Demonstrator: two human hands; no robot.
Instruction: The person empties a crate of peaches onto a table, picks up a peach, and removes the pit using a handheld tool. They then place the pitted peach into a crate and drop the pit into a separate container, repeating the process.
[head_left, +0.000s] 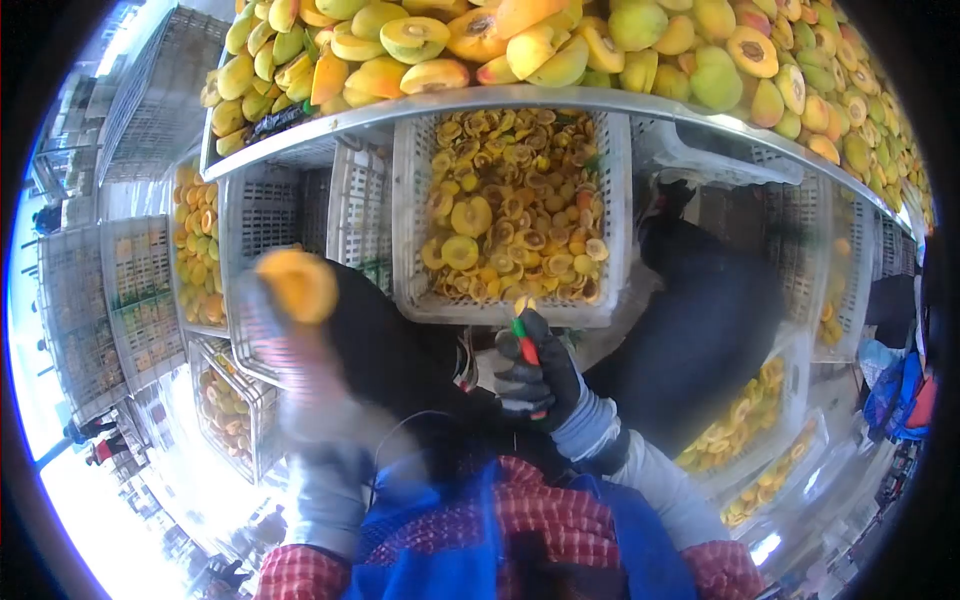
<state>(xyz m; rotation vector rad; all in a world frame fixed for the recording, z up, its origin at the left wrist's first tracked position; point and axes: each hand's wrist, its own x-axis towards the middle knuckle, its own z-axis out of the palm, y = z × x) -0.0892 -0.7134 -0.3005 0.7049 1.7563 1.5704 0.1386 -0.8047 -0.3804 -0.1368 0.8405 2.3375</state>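
My left hand (280,335), gloved and smeared by motion, is at the left with an orange fruit half (300,286) at its fingers, above a grey crate. In the middle, my right hand (540,375) wears a dark glove and is wrapped round a red and green handled tool (526,345). A small yellowish piece (524,304) shows at the tool's tip, near the front rim of a white crate (500,312). That crate holds many small fruit pieces and pits (520,200).
A metal-edged table (480,98) heaped with whole and halved fruit (640,50) spans the top. More crates of fruit stand at the left (198,240) and lower right (740,420). A person in blue (885,385) is at the far right.
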